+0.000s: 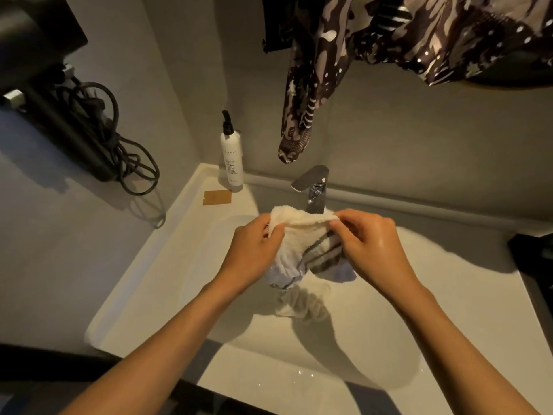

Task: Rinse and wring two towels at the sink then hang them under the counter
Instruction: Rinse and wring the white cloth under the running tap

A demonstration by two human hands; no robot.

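Head view: in the middle of the frame both hands hold a cream towel with dark stripes over the white sink, just in front of the chrome faucet. The left hand has its grip closed on the towel's left top edge, fingers curled into the cloth. The right hand pinches the right top edge between thumb and fingertips, so the hem stretches between them. The rest of the towel hangs down bunched, its lower end touching or nearly touching a second crumpled towel lying in the basin below.

No water stream can be made out at the spout, so whether rinsing is under way is unclear. The right hand's wet sheen suggests rinsing has begun; the step looks like spreading the first towel out for rinsing, or gathering it ahead of a wring. The next move probably calls for bunching the cloth lengthwise and twisting with both grips over the basin, so that water falls inside it.

Room is fair: the basin is wide and open toward the lower frame. The faucet stands close behind the knuckles. A pump bottle stands on the worktop at centre left, near an orange tag. A patterned garment hangs in the upper frame, above the faucet. Coiled black cables lie far left, well apart.
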